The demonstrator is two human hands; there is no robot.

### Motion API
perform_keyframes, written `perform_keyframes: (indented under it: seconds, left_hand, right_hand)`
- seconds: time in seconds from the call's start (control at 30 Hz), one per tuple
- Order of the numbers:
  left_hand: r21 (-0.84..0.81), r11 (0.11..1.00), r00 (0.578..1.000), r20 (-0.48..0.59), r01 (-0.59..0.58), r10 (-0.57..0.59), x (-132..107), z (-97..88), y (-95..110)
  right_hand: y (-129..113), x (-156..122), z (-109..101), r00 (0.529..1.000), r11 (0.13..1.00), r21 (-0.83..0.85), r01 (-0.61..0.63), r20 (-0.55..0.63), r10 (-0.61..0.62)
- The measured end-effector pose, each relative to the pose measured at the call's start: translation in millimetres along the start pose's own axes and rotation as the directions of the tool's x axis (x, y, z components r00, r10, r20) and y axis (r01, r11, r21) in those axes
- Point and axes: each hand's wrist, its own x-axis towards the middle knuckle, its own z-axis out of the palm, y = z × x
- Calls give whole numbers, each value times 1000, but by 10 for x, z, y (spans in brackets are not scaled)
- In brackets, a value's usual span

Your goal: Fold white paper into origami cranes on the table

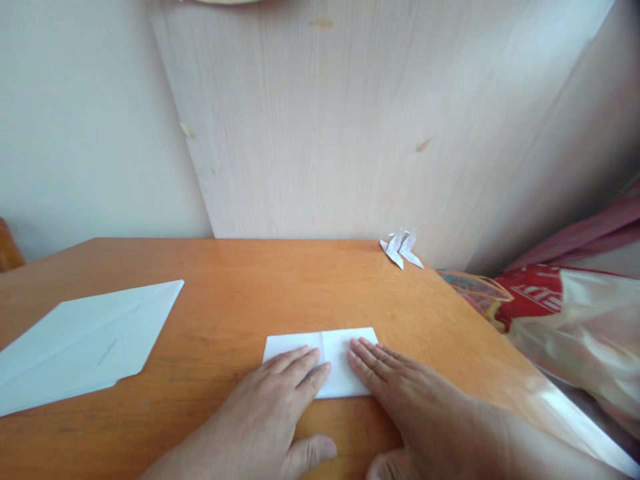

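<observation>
L hand (270, 407), R hand (400, 393) flat open on folded paper (340, 347). Prob thin, light, slippy; pinch by an edge

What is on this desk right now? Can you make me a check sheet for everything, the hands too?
Surface: orange wooden table, glossy, with paper on it.
Job's things: small white folded paper, flat near the front edge, a crease down its middle.
Clutter: large folded white sheet at the left; tiny folded paper figure at the back edge; plastic bag beside the table on the right.
Grippers: left hand and right hand lie flat and open, fingers on the small paper.
Cables: nothing seen.
Surroundings: pale wooden panel behind the table; white wall to its left.
</observation>
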Motion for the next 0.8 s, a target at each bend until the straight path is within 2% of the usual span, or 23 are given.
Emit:
perform_keyframes:
  seconds: [0.13, 0.33, 0.8]
  left_hand:
    - [-11, 999, 999, 19, -30, 30, -15, -5, -23]
    - [-16, 999, 999, 31, -36, 37, -34, -22, -18]
    - [-34, 996, 992, 101, -78, 81, -38, -119, -49]
  right_hand:
    - [41, -29, 34, 1000, 999, 40, -8, -1, 8]
    - [111, -37, 92, 998, 997, 50, 55, -19, -55]
    - [71, 0, 67, 998, 998, 28, 64, 4, -64]
